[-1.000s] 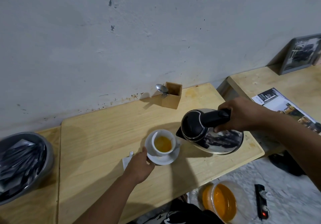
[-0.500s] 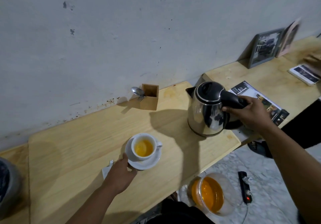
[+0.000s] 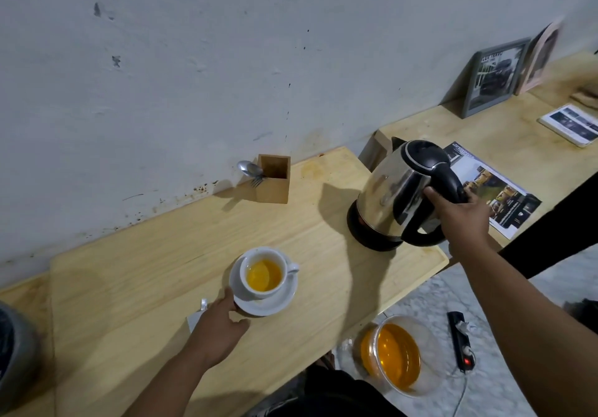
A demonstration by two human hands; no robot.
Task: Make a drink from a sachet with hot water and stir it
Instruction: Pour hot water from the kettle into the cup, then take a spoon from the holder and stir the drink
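A white cup (image 3: 263, 272) with orange-yellow liquid stands on a white saucer (image 3: 275, 303) on the wooden table (image 3: 145, 271). My left hand (image 3: 220, 322) grips the saucer's near-left rim. Under that hand a torn pale sachet (image 3: 195, 316) partly shows. My right hand (image 3: 459, 212) holds the black handle of a steel kettle (image 3: 398, 196), which rests slightly tilted at the table's right end on its black base. A spoon (image 3: 249, 168) and a fork lean out of a small wooden box (image 3: 274, 178) by the wall.
A grey metal bowl (image 3: 13, 358) sits at the far left. On the lower table to the right lie a brochure (image 3: 498, 190), a framed picture (image 3: 495, 75) and a card (image 3: 569, 124). On the floor stand a clear bowl of orange liquid (image 3: 394, 353) and a black power strip (image 3: 459, 340).
The kettle has gone from tipped over the cup to the table's right end, held by my right hand. My left hand has stayed on the saucer. The camera has turned right.
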